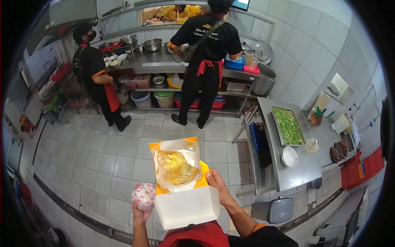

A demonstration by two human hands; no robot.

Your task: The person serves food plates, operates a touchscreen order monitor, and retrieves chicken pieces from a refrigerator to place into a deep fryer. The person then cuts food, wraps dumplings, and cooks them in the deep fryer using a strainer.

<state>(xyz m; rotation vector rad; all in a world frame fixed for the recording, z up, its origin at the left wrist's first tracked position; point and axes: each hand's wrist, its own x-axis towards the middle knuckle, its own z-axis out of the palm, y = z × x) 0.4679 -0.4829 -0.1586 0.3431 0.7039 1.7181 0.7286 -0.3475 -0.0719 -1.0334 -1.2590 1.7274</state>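
Note:
My right hand (219, 186) is closed on the side of an open cardboard food box (187, 208), white with yellow-orange flaps. Inside the box lies a golden-brown piece of food with yellow crumbs (176, 168), apparently in clear plastic. At the box's left side, my left hand (142, 212) is closed around a rounded bundle (144, 196) wrapped in white paper with pink-red prints. What the paper wraps is hidden. Both hands are held out in front of my red apron (195, 236), above the tiled floor.
To the right, a steel table (302, 171) bears a tray of chopped greens (287, 126) and a white bowl (289, 157). A grey bin (281, 210) stands below. Two people in black shirts, one left (92, 68) and one centre (205, 45), stand by a long steel counter (154, 61).

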